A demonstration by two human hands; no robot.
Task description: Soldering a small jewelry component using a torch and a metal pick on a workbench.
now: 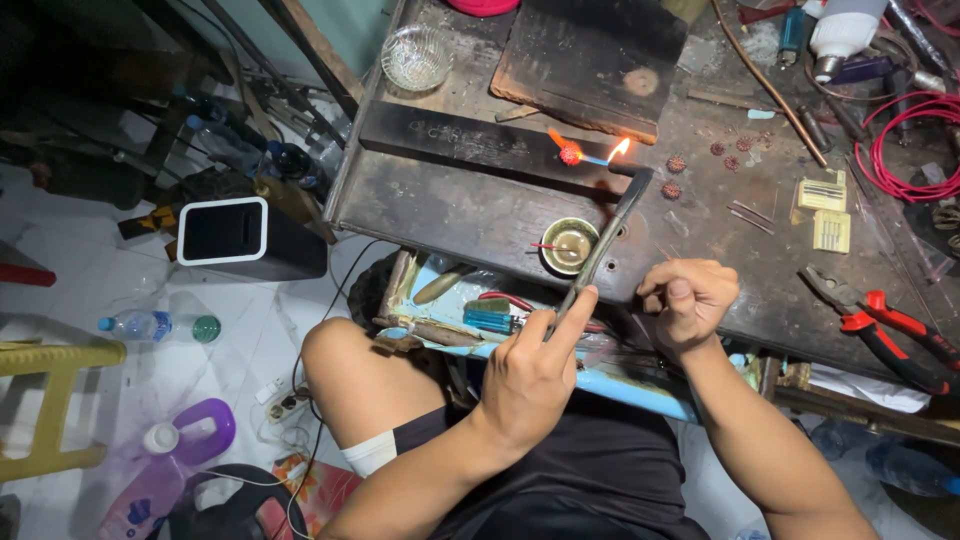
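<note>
Cluttered dark worktop. Left hand fingers pinch torch, long axis running up-right from fingers to flame on bead. Right hand curled, grip contents unclear, beside torch, nearer pliers.

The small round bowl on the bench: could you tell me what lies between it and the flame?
In the head view, only the torch tube crosses there, above bare dark bench.

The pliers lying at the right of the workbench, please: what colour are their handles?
Red and black handles on the pliers, head view.
</note>
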